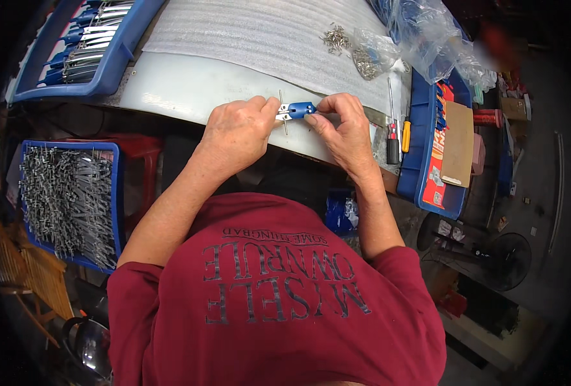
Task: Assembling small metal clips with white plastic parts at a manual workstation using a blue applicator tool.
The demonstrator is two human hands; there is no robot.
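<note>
Both of my hands meet over the near edge of the white work surface (182,83), at a small hand-tool piece (301,110) with a blue body and a silver metal end. A thin metal rod (283,119) crosses its silver end. My left hand (242,132) is closed on the silver end, and its fingers hide the rest of that part. On the other side, my right hand (346,132) pinches the blue end between thumb and forefinger. Whether a small fastener is also in the right fingertips is too small to tell.
Small metal pins (337,40) lie on white foam sheeting (260,32), beside a clear bag of pins (366,63). A black-handled screwdriver (392,145) and a yellow-handled one (406,136) lie at the right. Blue bins stand around: blue-handled pieces (83,48), metal parts (70,199), cardboard (457,145).
</note>
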